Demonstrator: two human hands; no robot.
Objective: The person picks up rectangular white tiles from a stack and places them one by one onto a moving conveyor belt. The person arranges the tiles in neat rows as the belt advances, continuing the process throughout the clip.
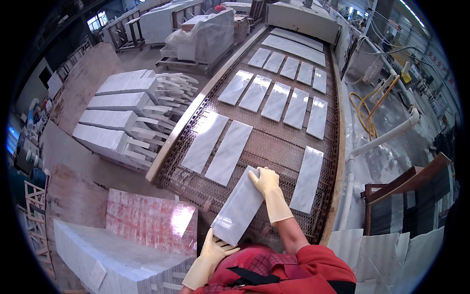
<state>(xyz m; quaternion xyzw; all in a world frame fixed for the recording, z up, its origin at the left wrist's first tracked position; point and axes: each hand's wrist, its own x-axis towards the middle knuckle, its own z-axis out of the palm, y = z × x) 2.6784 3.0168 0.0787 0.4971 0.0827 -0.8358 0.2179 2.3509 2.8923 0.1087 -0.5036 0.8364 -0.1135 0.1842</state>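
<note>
A grey-white marble tile (pixel 237 208) lies slanted between my gloved hands at the near end of the mesh conveyor (pixel 274 152). My right hand (pixel 267 182), in a cream rubber glove, grips its far right edge with the fingers curled over. At the tile's near left corner, my left hand (pixel 211 251) in a matching glove has its thumb along the edge and its fingers spread at the near end, partly beneath. Two tiles (pixel 229 153) rest just beyond on the left, and a single tile (pixel 307 180) lies to the right.
Further rows of tiles (pixel 277 101) lead along the conveyor to a pale machine housing (pixel 303 22). Stacked white slabs (pixel 110 110) with strips stand left of the wooden rail (pixel 183 122). Another tile stack (pixel 112 250) is near left. Pipes (pixel 387 134) and a yellow hose (pixel 363 110) lie right.
</note>
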